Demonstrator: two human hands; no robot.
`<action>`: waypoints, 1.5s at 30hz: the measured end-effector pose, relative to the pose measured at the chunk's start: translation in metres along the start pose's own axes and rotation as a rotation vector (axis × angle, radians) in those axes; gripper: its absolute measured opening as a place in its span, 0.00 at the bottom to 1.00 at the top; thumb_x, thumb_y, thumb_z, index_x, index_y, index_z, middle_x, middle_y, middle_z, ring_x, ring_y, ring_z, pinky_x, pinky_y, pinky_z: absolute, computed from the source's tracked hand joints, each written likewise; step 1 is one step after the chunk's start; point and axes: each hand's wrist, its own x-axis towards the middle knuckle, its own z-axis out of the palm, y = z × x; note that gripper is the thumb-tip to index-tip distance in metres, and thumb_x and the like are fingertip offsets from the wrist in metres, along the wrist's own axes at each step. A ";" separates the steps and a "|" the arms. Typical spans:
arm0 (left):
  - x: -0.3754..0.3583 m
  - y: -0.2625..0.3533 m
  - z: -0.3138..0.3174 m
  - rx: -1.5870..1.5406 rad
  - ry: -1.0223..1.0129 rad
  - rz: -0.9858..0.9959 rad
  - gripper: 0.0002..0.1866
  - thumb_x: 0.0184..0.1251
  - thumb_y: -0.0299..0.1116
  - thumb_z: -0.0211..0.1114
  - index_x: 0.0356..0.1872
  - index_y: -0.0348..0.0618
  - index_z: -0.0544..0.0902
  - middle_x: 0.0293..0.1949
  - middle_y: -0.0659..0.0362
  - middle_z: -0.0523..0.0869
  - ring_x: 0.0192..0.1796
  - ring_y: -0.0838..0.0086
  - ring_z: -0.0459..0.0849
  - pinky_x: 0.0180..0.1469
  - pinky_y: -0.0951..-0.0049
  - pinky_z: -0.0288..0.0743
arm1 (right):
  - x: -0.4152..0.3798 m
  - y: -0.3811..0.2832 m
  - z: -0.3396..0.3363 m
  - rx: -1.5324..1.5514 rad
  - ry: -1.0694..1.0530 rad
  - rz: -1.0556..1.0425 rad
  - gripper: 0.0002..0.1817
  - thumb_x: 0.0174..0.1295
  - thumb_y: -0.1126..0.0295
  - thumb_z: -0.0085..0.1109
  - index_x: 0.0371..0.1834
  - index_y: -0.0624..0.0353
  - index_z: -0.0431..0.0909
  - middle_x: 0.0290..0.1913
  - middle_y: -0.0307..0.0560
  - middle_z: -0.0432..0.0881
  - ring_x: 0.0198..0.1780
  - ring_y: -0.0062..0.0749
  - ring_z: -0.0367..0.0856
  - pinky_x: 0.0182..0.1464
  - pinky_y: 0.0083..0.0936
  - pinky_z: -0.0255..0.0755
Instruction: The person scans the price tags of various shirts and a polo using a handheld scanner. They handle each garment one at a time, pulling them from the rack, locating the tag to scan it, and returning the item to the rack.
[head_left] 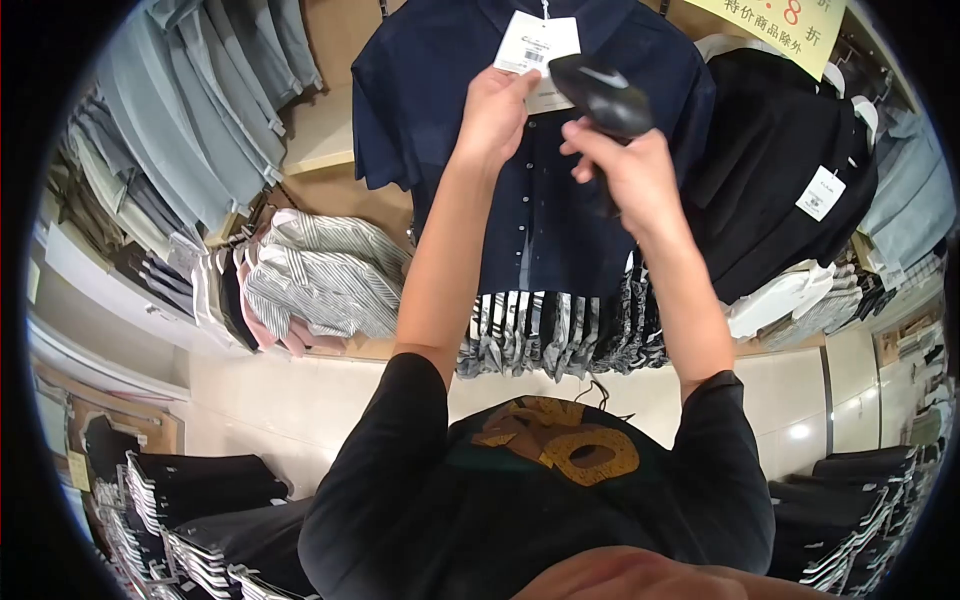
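Note:
A navy short-sleeved button-up shirt hangs in front of me. My left hand pinches the lower edge of its white price tag, which shows a printed barcode. A second tag lies partly hidden behind it. My right hand is wrapped round the handle of a black handheld barcode scanner. The scanner's head is close to the tag, to its lower right, and slightly blurred.
Black shirts with a white tag hang at the right, under a yellow sign. Striped shirts and grey-blue trousers hang at the left. Patterned garments hang below. Stacked dark clothes stand near me at both sides.

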 end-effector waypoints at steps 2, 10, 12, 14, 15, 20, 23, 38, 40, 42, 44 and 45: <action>0.002 -0.006 -0.008 0.023 -0.100 -0.070 0.12 0.78 0.19 0.59 0.58 0.27 0.80 0.53 0.49 0.90 0.51 0.67 0.91 0.59 0.67 0.83 | -0.006 0.011 0.019 0.048 0.018 0.050 0.08 0.65 0.72 0.74 0.42 0.65 0.86 0.33 0.45 0.88 0.26 0.22 0.81 0.32 0.22 0.77; -0.005 -0.004 -0.003 0.008 -0.041 -0.076 0.12 0.79 0.18 0.58 0.58 0.30 0.80 0.54 0.51 0.90 0.51 0.69 0.91 0.56 0.68 0.84 | -0.007 0.026 0.044 0.072 0.177 0.116 0.09 0.67 0.71 0.72 0.42 0.65 0.85 0.32 0.43 0.84 0.26 0.22 0.80 0.33 0.25 0.80; -0.006 -0.005 -0.002 -0.014 -0.046 -0.090 0.12 0.79 0.19 0.58 0.58 0.30 0.81 0.54 0.51 0.90 0.51 0.69 0.91 0.55 0.68 0.84 | -0.006 0.028 0.046 0.066 0.181 0.119 0.09 0.68 0.70 0.72 0.42 0.65 0.85 0.32 0.43 0.84 0.26 0.22 0.80 0.34 0.26 0.81; -0.008 -0.004 -0.003 -0.033 -0.051 -0.101 0.11 0.79 0.19 0.58 0.58 0.31 0.81 0.54 0.51 0.90 0.51 0.70 0.91 0.55 0.69 0.84 | -0.006 0.030 0.048 0.062 0.181 0.118 0.08 0.68 0.70 0.72 0.41 0.65 0.85 0.32 0.43 0.84 0.26 0.22 0.80 0.34 0.26 0.81; -0.010 -0.001 -0.001 -0.024 -0.052 -0.102 0.11 0.79 0.19 0.57 0.57 0.31 0.81 0.54 0.51 0.90 0.51 0.70 0.91 0.54 0.69 0.84 | -0.006 0.030 0.049 0.057 0.184 0.116 0.08 0.68 0.71 0.72 0.42 0.65 0.85 0.32 0.43 0.84 0.26 0.22 0.80 0.34 0.27 0.81; -0.007 -0.004 -0.003 -0.042 -0.038 -0.097 0.11 0.79 0.19 0.58 0.57 0.32 0.81 0.52 0.52 0.91 0.50 0.71 0.91 0.53 0.70 0.84 | -0.003 0.031 0.051 0.078 0.188 0.103 0.08 0.68 0.71 0.71 0.42 0.65 0.85 0.32 0.43 0.84 0.26 0.22 0.79 0.35 0.27 0.82; -0.007 -0.006 -0.006 -0.038 -0.057 -0.076 0.10 0.79 0.20 0.59 0.56 0.32 0.81 0.51 0.52 0.91 0.48 0.71 0.91 0.52 0.71 0.85 | -0.002 0.028 0.054 0.107 0.190 0.098 0.08 0.68 0.72 0.71 0.43 0.65 0.85 0.32 0.43 0.84 0.25 0.22 0.79 0.35 0.28 0.83; -0.010 -0.006 -0.008 -0.001 -0.043 -0.103 0.11 0.79 0.21 0.61 0.58 0.33 0.82 0.50 0.54 0.91 0.48 0.72 0.90 0.51 0.71 0.83 | 0.004 0.031 0.049 0.175 0.161 0.080 0.10 0.68 0.71 0.72 0.44 0.67 0.85 0.32 0.44 0.84 0.25 0.21 0.79 0.36 0.29 0.85; -0.008 -0.007 -0.010 0.057 -0.054 -0.083 0.12 0.79 0.25 0.64 0.58 0.33 0.82 0.50 0.54 0.91 0.47 0.70 0.90 0.51 0.70 0.82 | 0.003 0.028 0.050 0.142 0.167 0.088 0.10 0.69 0.71 0.72 0.46 0.67 0.85 0.35 0.46 0.86 0.25 0.21 0.79 0.37 0.29 0.85; -0.010 -0.004 -0.005 0.299 0.049 0.144 0.15 0.77 0.28 0.67 0.58 0.32 0.81 0.50 0.53 0.90 0.48 0.69 0.90 0.51 0.69 0.82 | -0.002 0.023 0.047 0.173 0.178 0.070 0.10 0.69 0.71 0.71 0.47 0.68 0.85 0.36 0.48 0.87 0.26 0.21 0.79 0.37 0.29 0.85; -0.007 0.013 -0.003 0.832 0.289 0.703 0.24 0.70 0.36 0.75 0.59 0.31 0.79 0.53 0.49 0.85 0.50 0.63 0.87 0.53 0.65 0.81 | -0.008 0.013 0.041 0.199 0.185 0.047 0.11 0.69 0.72 0.71 0.48 0.68 0.85 0.38 0.50 0.88 0.26 0.22 0.79 0.38 0.29 0.85; 0.002 0.033 -0.006 1.051 0.378 0.944 0.26 0.68 0.36 0.76 0.61 0.33 0.77 0.55 0.48 0.79 0.51 0.59 0.83 0.54 0.63 0.80 | -0.011 0.007 0.037 0.187 0.202 -0.010 0.11 0.69 0.72 0.70 0.49 0.68 0.85 0.39 0.52 0.88 0.26 0.23 0.80 0.38 0.29 0.85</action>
